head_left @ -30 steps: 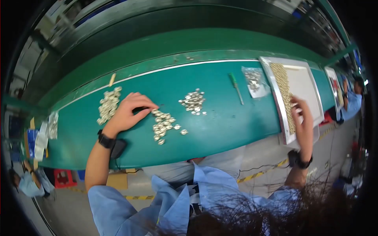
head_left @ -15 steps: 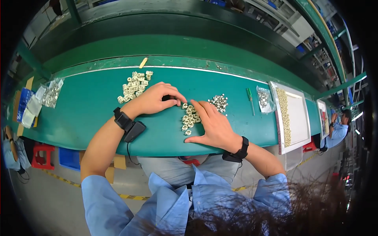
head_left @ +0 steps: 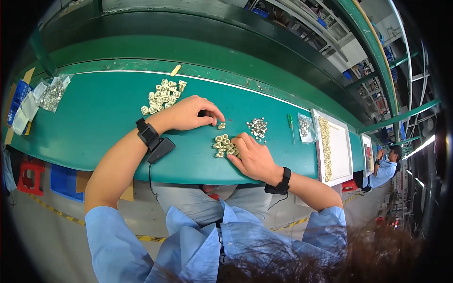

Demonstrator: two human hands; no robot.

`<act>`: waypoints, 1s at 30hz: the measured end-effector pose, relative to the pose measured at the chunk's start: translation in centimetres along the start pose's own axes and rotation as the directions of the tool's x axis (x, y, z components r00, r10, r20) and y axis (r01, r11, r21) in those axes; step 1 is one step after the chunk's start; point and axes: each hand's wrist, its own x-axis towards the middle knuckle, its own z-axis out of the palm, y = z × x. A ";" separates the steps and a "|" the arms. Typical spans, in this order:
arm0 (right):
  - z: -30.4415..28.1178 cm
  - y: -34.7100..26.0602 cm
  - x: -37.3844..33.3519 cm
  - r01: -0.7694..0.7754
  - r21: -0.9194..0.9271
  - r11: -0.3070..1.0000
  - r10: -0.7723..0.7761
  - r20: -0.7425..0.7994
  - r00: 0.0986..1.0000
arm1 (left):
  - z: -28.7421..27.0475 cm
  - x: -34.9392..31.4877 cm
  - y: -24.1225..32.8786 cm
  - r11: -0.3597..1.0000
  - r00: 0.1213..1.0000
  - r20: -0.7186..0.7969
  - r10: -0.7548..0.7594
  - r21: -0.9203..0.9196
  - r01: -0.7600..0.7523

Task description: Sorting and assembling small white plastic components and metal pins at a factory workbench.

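My left hand (head_left: 199,113) is over the mat with its fingers bent and thumb apart from the index finger. Just beyond its fingertips stands a single small cream-coloured ring-like part (head_left: 221,126); whether they touch it I cannot tell. My right hand (head_left: 255,158) has its fingers curled round the right side of a cluster of similar cream parts (head_left: 220,145), several of them showing between thumb and forefinger. A larger loose group of cream parts (head_left: 163,95) lies beyond my left wrist. Small shiny metal pieces (head_left: 257,128) lie heaped beyond my right hand.
The green mat (head_left: 108,127) also bears a green-handled screwdriver (head_left: 290,123), a bag of metal pieces (head_left: 306,127) and a white tray (head_left: 342,151) with rows of cream parts. Another bag (head_left: 53,94) lies far left. A yellowish strip (head_left: 175,70) rests at the back ledge. A co-worker (head_left: 384,167) sits far right.
My right hand has gone from spread fingers to curled ones at the cluster, which is now nearer me. One cream part now stands apart by my left fingertips. The view has shifted slightly.
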 end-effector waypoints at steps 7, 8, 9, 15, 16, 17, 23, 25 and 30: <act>0.0 -0.9 0.7 -0.009 0.006 1.000 0.010 -0.030 0.999 | -0.1 -0.4 0.3 1.000 1.000 0.000 0.001 0.020 -0.001; 0.1 -0.8 0.7 -0.015 0.004 1.000 0.015 -0.028 1.000 | 0.0 -0.3 0.2 1.000 1.000 -0.006 0.010 0.021 -0.010; 0.1 -0.7 0.5 -0.015 0.005 1.000 0.016 -0.028 0.999 | 0.1 -0.2 0.2 1.000 1.000 -0.011 0.018 0.021 -0.018; -0.6 1.2 -1.9 -0.056 -0.038 0.998 0.057 0.037 0.998 | 1.0 1.8 0.0 1.000 0.999 0.029 0.016 -0.003 -0.016; -0.9 1.8 -2.8 -0.071 -0.045 0.996 0.073 0.042 0.996 | 1.1 2.4 0.2 1.000 1.000 0.023 0.020 0.024 -0.020; -0.9 2.5 -3.4 -0.101 -0.048 0.994 0.102 0.027 0.994 | 1.2 3.2 0.5 0.998 0.999 0.022 0.028 0.051 -0.029; -5.6 13.9 -14.1 -0.176 0.047 0.983 0.175 0.027 0.984 | 6.0 11.0 3.8 0.995 1.000 -0.005 -0.027 0.094 0.027; -8.8 16.2 -18.3 -0.251 0.115 0.961 0.251 0.014 0.968 | 7.5 13.8 5.3 0.992 0.998 0.015 -0.068 0.106 0.066; -17.8 23.3 -30.9 -0.696 0.244 0.675 0.720 -0.009 0.694 | 11.5 19.3 7.7 0.987 0.994 0.022 -0.106 0.122 0.103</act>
